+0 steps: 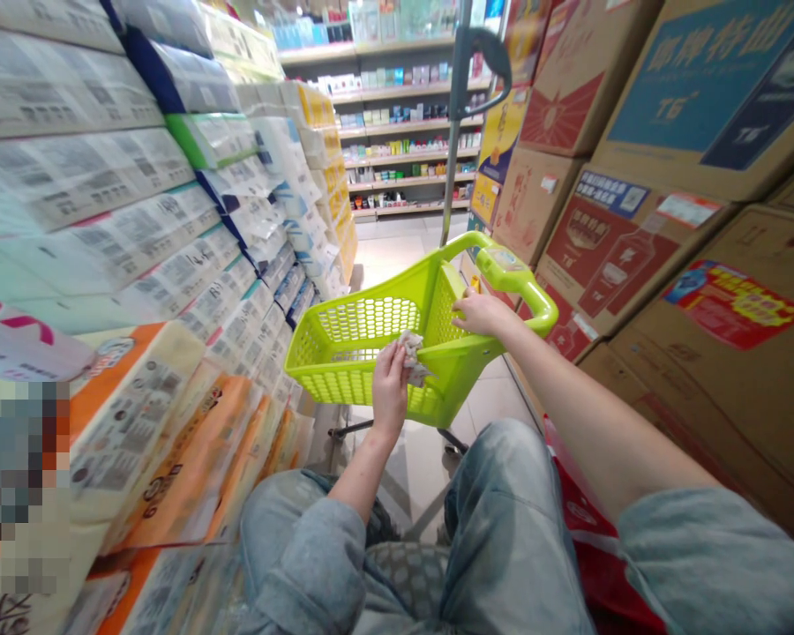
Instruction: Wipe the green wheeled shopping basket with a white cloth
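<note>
A lime-green shopping cart (363, 319) with a lattice basket stands in front of my knees. My left hand (390, 385) is closed on a crumpled whitish cloth (413, 354) and holds it against the near side of the basket. Over the near rim, by the cart's handle (513, 269), reaches my right hand (482, 313). Its curled fingers grip the cart at the raised rear panel; the fingertips are partly hidden. A small orange-yellow thing (475, 283) shows just beyond that hand.
Stacked tissue packs (191, 220) wall the left side, with orange packs (185, 467) close by. Cardboard cartons (635, 247) rise on the right. A grey pole with a loop handle (455, 115) stands behind the cart. Stocked shelves (403, 132) close the aisle; a red bag (595, 547) lies beside my leg.
</note>
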